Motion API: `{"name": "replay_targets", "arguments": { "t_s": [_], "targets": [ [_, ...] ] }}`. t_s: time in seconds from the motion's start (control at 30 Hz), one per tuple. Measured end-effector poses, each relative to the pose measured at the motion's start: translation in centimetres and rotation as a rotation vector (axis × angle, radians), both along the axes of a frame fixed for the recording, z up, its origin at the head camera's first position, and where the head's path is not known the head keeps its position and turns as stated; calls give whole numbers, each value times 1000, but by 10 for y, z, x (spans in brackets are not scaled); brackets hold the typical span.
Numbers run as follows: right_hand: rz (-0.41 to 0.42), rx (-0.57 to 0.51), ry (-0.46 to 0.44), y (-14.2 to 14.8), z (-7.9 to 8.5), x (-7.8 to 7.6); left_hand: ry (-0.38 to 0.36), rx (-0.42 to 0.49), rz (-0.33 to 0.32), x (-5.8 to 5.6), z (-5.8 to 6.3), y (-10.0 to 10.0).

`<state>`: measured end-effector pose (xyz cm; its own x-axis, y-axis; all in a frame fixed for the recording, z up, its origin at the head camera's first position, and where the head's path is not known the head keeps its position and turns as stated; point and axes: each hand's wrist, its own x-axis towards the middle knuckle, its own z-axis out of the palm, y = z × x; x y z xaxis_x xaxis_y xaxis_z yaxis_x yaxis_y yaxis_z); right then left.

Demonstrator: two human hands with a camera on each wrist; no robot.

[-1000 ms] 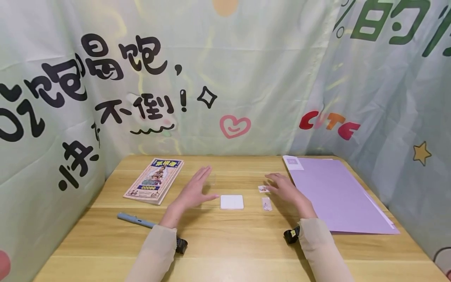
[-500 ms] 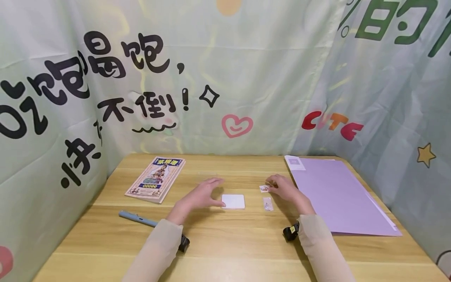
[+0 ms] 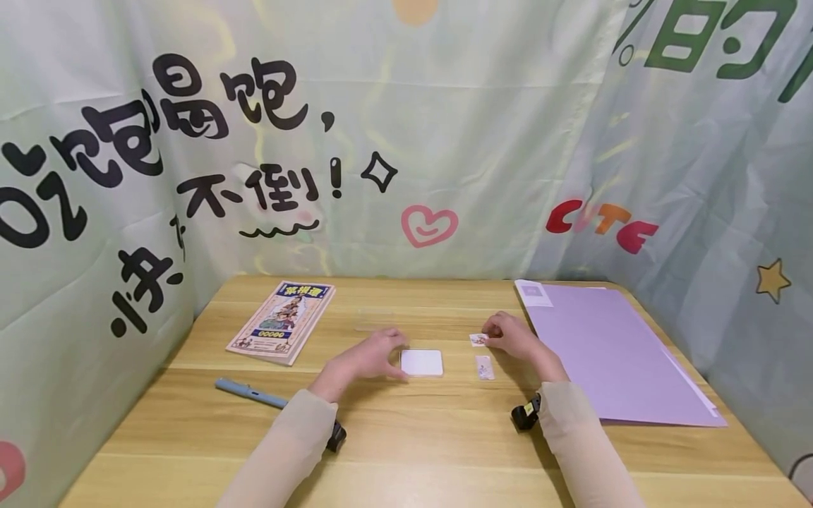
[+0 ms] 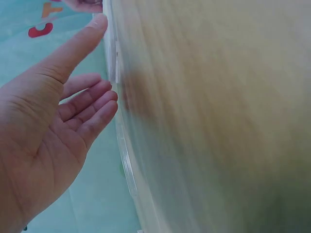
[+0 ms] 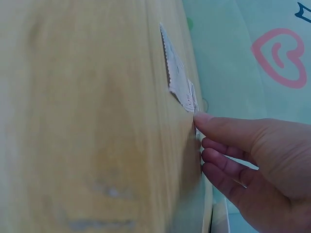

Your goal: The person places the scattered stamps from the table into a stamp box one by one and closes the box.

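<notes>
A small white rounded-corner case (image 3: 422,363) lies mid-table, with two small printed postage stamps to its right. My left hand (image 3: 368,356) is at the case's left side, thumb near the close corner and loosely bent fingers near the far one. The left wrist view shows that palm holding nothing. My right hand (image 3: 516,337) pinches the right end of the farther stamp (image 3: 478,340), its thumb against the edge; the index fingertip is hidden. The nearer stamp (image 3: 485,367) lies flat, its toothed edge visible in the right wrist view.
A thin transparent plate (image 3: 375,319) lies behind the left hand. An illustrated booklet (image 3: 282,322) is at the back left, with a blue pen (image 3: 250,393) in front, partly covered by the left sleeve. A purple folder (image 3: 616,353) lies on the right. Printed cloth surrounds the table.
My left hand has come down and right to the white case, its fingers bending. The right fingers have drawn together at the farther stamp. The stamps and the case stay where they were.
</notes>
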<state>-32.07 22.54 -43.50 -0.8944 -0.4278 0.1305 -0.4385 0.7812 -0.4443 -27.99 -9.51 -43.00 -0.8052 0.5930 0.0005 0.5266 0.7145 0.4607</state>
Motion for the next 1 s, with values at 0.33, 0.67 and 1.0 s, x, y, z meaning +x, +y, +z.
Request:
{"name": "replay_targets", "arguments": {
  "t_s": [0.33, 0.67, 1.0],
  "targets": [
    [-13, -7, -22, -2, 2, 1, 26, -18, -10, -1, -1, 1],
    [-29, -65, -53, -3, 3, 0, 2, -7, -9, -2, -2, 0],
    [3, -92, -45, -2, 3, -1, -12, -2, 3, -1, -1, 0]
  ]
}}
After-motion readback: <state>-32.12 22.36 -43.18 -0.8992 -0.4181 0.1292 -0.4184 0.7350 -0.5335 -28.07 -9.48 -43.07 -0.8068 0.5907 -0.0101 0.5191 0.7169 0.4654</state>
